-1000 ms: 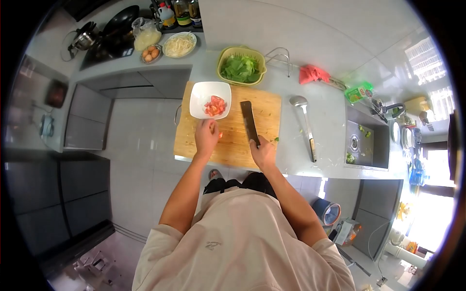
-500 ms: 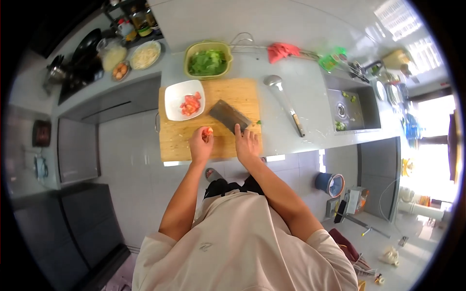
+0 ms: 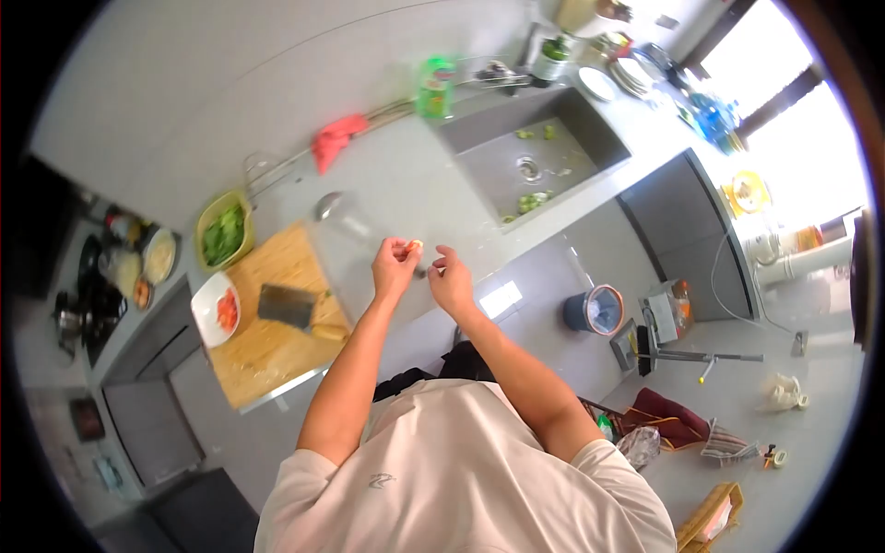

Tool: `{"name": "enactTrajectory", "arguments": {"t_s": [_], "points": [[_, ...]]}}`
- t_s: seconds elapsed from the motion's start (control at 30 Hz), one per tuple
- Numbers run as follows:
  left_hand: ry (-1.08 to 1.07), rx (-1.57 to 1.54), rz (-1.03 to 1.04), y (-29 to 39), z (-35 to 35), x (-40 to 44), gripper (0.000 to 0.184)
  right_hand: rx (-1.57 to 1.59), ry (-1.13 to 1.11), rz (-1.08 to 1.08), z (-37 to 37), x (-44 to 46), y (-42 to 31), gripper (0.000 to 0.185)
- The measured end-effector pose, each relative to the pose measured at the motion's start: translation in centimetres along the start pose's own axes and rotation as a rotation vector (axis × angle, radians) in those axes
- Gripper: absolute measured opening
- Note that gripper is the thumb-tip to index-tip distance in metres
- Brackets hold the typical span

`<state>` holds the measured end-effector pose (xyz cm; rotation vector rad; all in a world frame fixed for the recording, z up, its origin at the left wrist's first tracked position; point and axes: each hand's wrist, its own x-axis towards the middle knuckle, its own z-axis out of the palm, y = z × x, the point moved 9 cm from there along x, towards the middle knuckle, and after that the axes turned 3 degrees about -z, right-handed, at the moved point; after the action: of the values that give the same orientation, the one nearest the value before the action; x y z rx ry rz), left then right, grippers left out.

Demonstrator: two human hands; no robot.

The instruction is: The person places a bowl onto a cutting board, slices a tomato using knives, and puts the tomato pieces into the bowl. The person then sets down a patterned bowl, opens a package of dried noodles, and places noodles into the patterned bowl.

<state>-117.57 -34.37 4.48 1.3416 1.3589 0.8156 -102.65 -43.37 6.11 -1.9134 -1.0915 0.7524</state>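
My left hand (image 3: 395,269) pinches a small red tomato piece (image 3: 415,247) above the counter, right of the cutting board. Close beside it, my right hand (image 3: 451,281) has loosely bent fingers, apart, with nothing visible in them. A cleaver (image 3: 287,307) lies flat on the wooden cutting board (image 3: 253,367), its handle toward me. At the board's left edge, a white bowl (image 3: 205,320) contains cut tomato pieces (image 3: 227,309). Behind my hands a ladle (image 3: 329,205) rests on the counter, blurred and partly hidden.
The sink (image 3: 489,152) at the right contains green scraps. A basket of leafy greens (image 3: 223,234) stands behind the bowl. A red cloth (image 3: 337,140) and a green bottle (image 3: 435,88) are along the wall. On the floor at the right stands a lined bin (image 3: 595,310).
My view and body have turned right toward the sink. My right hand has let go of the cleaver, which stays on the board. My left hand has carried the tomato piece off the board.
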Motion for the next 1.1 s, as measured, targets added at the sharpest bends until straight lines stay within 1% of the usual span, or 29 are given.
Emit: {"name": "enactTrajectory", "arguments": {"t_s": [0.03, 0.07, 0.17, 0.2, 0.33, 0.4, 0.47, 0.5, 0.57, 0.63, 0.7, 0.77, 0.83, 0.93, 0.97, 1.03, 1.1], "points": [[-0.043, 0.004, -0.019, 0.8, 3.5, 1.2, 0.045, 0.014, 0.036, 0.022, -2.7, 1.3, 1.4, 0.045], [-0.069, -0.008, -0.012, 1.9, 6.9, 2.1, 0.047, -0.003, 0.084, -0.006, -5.2, 2.8, 2.9, 0.05], [-0.146, -0.065, -0.083, 5.4, 15.3, 4.2, 0.048, 0.013, 0.167, 0.062, -12.2, 5.6, 5.7, 0.05], [-0.161, -0.073, -0.119, 6.2, 17.5, 4.8, 0.049, 0.009, 0.203, 0.054, -14.1, 6.3, 6.2, 0.05], [-0.088, -0.047, -0.017, 8.7, 22.2, 7.3, 0.049, 0.067, 0.237, 0.079, -18.4, 8.1, 7.6, 0.047], [-0.031, -0.006, 0.069, 9.3, 22.5, 7.7, 0.049, 0.082, 0.247, 0.066, -18.9, 8.4, 7.9, 0.046], [-0.038, 0.051, 0.15, 9.7, 22.2, 7.2, 0.048, 0.066, 0.252, 0.007, -19.1, 9.1, 8.1, 0.044], [-0.011, 0.087, 0.185, 9.6, 20.8, 6.8, 0.048, 0.069, 0.23, -0.038, -18.2, 9.5, 8.0, 0.042], [0.056, 0.124, 0.313, 8.0, 18.1, 5.7, 0.046, 0.056, 0.128, -0.059, -15.9, 10.6, 8.2, 0.044], [0.082, 0.067, 0.245, 7.0, 13.6, 3.6, 0.043, 0.087, 0.028, -0.078, -13.7, 10.4, 5.5, 0.042], [0.224, 0.076, 0.183, 5.0, 7.2, 1.4, 0.04, 0.093, -0.075, -0.175, -10.1, 10.1, 2.4, 0.037], [0.348, 0.074, 0.111, 3.5, 2.4, -0.2, 0.036, 0.058, -0.242, -0.24, -5.5, 9.4, -0.1, 0.036], [0.471, 0.081, 0.011, 1.1, -4.2, -2.9, 0.033, 0.04, -0.4, -0.31, -0.3, 7.8, -2.4, 0.035], [0.64, -0.084, -0.099, -6.6, -12.9, -6.6, 0.029, 0.041, -0.584, -0.393, 6.5, 4.3, -6.0, 0.031], [0.705, -0.126, -0.095, -8.6, -15.8, -7.9, 0.028, 0.045, -0.635, -0.426, 8.6, 3.1, -7.0, 0.031], [0.821, -0.206, -0.086, -11.5, -21.3, -10.9, 0.026, 0.06, -0.783, -0.415, 12.7, 0.3, -8.7, 0.029], [0.888, -0.253, -0.186, -13.1, -26.2, -13.9, 0.024, 0.041, -0.925, -0.368, 16.9, -2.3, -9.5, 0.029]]}}
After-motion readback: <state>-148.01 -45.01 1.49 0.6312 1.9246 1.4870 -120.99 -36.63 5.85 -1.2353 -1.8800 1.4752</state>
